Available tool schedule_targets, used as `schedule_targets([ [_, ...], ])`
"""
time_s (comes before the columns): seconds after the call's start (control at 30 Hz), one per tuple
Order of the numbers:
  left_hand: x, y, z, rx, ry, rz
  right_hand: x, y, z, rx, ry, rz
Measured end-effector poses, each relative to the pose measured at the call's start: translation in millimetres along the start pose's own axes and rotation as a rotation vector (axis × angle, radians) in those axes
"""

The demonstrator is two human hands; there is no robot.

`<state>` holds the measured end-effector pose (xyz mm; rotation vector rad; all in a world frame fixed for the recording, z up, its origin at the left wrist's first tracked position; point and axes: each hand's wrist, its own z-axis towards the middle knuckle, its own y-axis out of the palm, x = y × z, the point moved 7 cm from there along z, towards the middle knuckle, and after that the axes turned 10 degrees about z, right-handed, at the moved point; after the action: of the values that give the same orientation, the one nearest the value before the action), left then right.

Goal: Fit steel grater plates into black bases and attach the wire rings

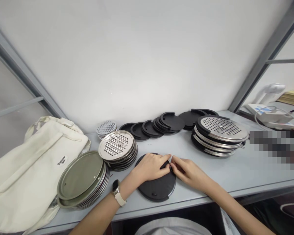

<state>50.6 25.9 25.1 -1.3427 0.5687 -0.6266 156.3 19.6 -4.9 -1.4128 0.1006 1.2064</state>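
Observation:
A black round disc (pixel 156 187) lies on the grey table in front of me. My left hand (pixel 153 166) rests over its upper part, with thumb and index finger reaching to a small metal piece (pixel 171 165) at the disc's right upper edge. My right hand (pixel 186 169) pinches at that same small metal piece from the right. Left of the disc are a stack of perforated metal grater discs (pixel 117 145) and a stack of olive-green round plates (pixel 80 176). On the right stands a stack of grater discs with black rims (pixel 221 129).
Several black round holders (pixel 172 122) line the wall, beside a small grater stack (pixel 106 128). A cream bag (pixel 51 147) lies at the left. Grey metal frame posts (pixel 262 62) rise at both sides. A white device with a cable (pixel 267 112) is at the far right.

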Motion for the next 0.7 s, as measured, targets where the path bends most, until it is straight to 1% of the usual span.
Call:
schedule_targets([
  [0.2, -2, 3.6, -1, -0.008, -0.010, -0.019, 1, -1, -1, 0.045, -0.025, -0.002],
  [0.27, -2, 4.5, -1, 0.009, -0.007, -0.043, 2, -1, -1, 0.055, -0.027, -0.024],
  [0.43, -2, -6.4, -1, 0.167, -0.018, -0.072, 4, -1, -1, 0.051, 0.006, -0.065],
  [0.53, 2, -10.5, -1, 0.204, 0.042, -0.087, 5, 0, -1, 0.040, 0.012, -0.059],
  [0.63, 6, -9.7, -2, 0.200, 0.101, -0.101, 6, 0, -1, 0.032, 0.004, -0.044],
  [0.7, 6, -7.9, -2, 0.188, 0.111, -0.105, 6, 1, -1, 0.028, 0.001, -0.040],
])
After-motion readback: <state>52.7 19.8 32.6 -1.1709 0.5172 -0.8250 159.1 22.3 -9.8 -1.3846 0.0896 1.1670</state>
